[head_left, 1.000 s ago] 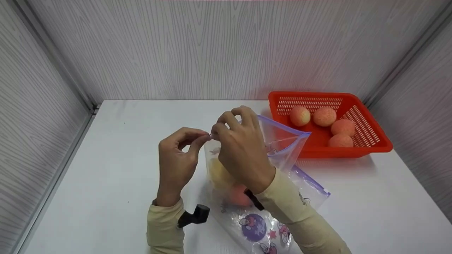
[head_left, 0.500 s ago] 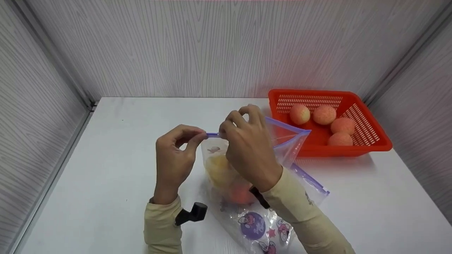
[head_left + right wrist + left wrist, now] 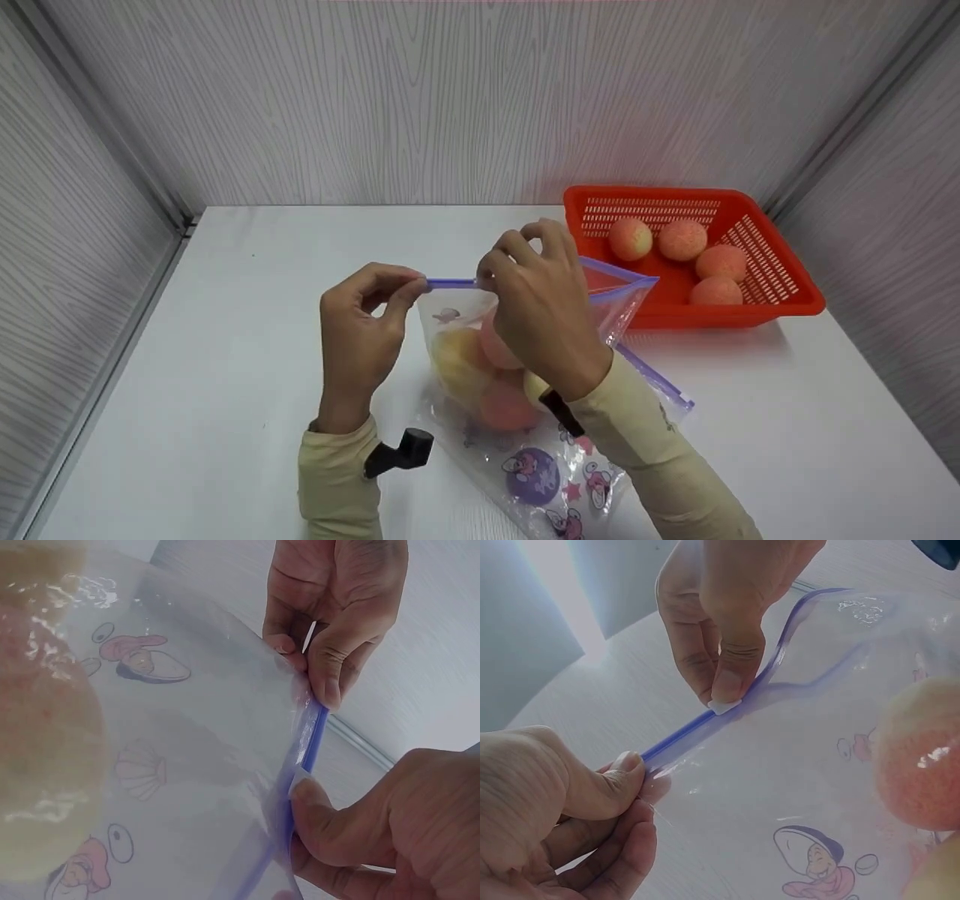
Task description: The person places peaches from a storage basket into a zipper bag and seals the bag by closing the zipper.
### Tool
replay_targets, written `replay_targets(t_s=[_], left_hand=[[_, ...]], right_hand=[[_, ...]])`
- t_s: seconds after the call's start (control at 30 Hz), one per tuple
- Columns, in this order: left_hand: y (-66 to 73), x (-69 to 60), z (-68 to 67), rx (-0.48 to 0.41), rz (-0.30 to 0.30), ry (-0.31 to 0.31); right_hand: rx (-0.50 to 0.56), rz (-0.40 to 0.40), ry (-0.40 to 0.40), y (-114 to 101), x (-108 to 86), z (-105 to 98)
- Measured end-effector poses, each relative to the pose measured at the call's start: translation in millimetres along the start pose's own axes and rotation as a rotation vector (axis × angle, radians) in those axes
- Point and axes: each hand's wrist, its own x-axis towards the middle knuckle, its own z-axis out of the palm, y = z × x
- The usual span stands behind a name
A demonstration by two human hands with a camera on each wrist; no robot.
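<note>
A clear printed zip bag (image 3: 442, 307) with a purple zip strip (image 3: 452, 283) stands upright, holding several peaches (image 3: 922, 757). My left hand (image 3: 364, 326) pinches the strip's left end between thumb and forefinger. With thumb and curled fingers, my right hand (image 3: 544, 319) pinches the small white slider (image 3: 724, 706) farther along the strip. Left of the slider the strip's two edges lie together; to its right the mouth gapes apart. Part of the strip and some fruit are hidden behind my right hand in the head view.
Another clear printed bag (image 3: 534, 478) with a purple edge lies flat on the white table (image 3: 187, 390), beneath the upright one. A red plastic basket (image 3: 720, 318) with several peaches (image 3: 631, 239) stands at the back right, just behind the bag's mouth. Grey wood-grain walls (image 3: 375, 105) surround the table.
My right hand has slid the slider rightward along the strip, away from my left hand. A growing length of joined purple strip shows between them. My left hand has shifted slightly left.
</note>
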Motion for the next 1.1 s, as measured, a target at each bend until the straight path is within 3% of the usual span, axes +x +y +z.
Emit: replay_targets(t_s=[0.53, 1.1], left_hand=[[-1.2, 6.0, -0.7, 0.006, -0.002, 0.009], [-6.3, 1.3, -6.3, 0.049, -0.057, 0.033]], right_hand=[[0.060, 0.020, 0.060, 26, -8.2, -2], [0.085, 0.057, 0.074, 55, -26.1, -4]])
